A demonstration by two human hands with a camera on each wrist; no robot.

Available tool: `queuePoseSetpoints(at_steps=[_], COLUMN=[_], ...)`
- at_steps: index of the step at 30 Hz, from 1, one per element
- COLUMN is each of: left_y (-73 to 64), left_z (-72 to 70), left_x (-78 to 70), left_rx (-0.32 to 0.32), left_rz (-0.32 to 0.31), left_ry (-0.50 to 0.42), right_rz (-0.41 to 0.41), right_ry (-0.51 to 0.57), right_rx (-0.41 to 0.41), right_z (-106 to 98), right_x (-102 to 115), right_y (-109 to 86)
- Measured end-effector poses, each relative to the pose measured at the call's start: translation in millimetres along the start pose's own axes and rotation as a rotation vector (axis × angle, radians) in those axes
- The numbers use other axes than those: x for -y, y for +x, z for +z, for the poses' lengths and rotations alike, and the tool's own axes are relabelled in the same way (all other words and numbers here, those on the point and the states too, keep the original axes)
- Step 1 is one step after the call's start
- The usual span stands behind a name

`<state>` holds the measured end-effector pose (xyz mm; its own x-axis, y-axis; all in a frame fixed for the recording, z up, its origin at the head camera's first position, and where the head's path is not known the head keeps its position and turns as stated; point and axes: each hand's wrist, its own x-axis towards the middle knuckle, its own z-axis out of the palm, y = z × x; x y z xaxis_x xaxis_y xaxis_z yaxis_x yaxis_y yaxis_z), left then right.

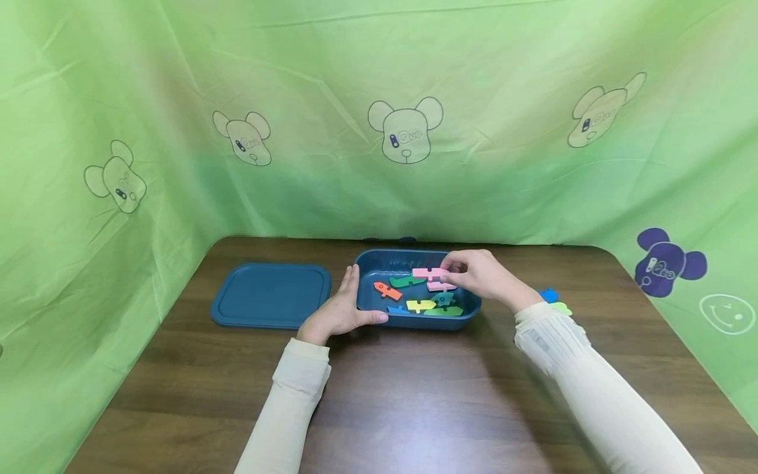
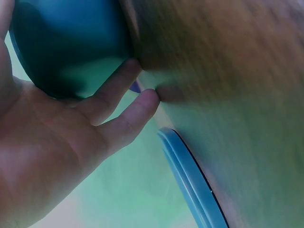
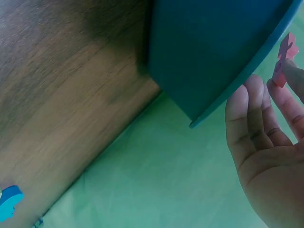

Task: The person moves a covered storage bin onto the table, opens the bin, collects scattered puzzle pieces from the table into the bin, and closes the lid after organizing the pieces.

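A blue plastic box stands on the table with several colourful flat puzzle pieces inside: orange, yellow, green and others. My left hand rests against the box's left end, its fingers straight along the side and its thumb stretched over the front rim. Above the right part of the box, my right hand pinches a pink puzzle piece between thumb and forefinger. The right wrist view shows that pink piece from the side, with the other fingers near the rim.
Left of the box lies its blue lid, flat on the brown wooden table. Beyond the right forearm are a blue piece and a light green piece, partly hidden by the sleeve. Green printed cloth hangs behind and beside the table.
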<state>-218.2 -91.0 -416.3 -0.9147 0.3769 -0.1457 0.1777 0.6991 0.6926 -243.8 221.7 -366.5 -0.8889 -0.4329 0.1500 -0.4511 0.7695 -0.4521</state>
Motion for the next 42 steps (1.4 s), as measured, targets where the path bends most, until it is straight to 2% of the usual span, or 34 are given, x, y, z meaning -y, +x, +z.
queuePoseSetpoints(at_steps=[18, 31, 36, 42], left_y=[0.3, 1.7, 1.5, 0.6], left_z=[-0.9, -0.7, -0.5, -2.1], left_x=[1.3, 0.0, 0.1, 0.4], left_rx=[0.004, 0.006, 0.008, 0.008], left_rz=[-0.013, -0.021, -0.017, -0.005], left_ry=[0.003, 0.001, 0.0, -0.001], right_rz=[0.056, 0.064, 0.074, 0.078], right_ry=[0.013, 0.008, -0.001, 0.009], right_rx=[0.074, 0.051, 0.068, 0.051], right_z=[14.0, 20.9, 23.6, 15.5], right_x=[5.0, 1.1, 1.6, 2.8], right_y=[17.2, 22.7, 23.4, 16.6])
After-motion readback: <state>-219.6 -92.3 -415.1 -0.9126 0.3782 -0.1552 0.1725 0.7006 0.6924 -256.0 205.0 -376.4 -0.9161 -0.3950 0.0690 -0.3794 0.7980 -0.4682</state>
